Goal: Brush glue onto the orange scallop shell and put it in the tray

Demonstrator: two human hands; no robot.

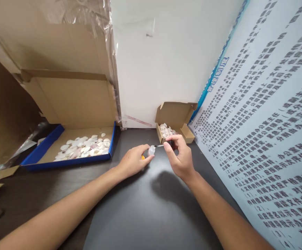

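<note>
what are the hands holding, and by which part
Left hand: a small translucent bottle, by its sides. Right hand: a thin applicator, by its dark end.

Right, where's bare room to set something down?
Bare: black mat between the left forearm and right forearm; dark tabletop between the blue box and left forearm. Crowded: where left hand holds bottle, right hand holds rod, the small carton behind.

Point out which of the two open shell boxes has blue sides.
The larger box at left: its low walls are blue, while the smaller box just beyond the right hand shows brown cardboard.
</note>
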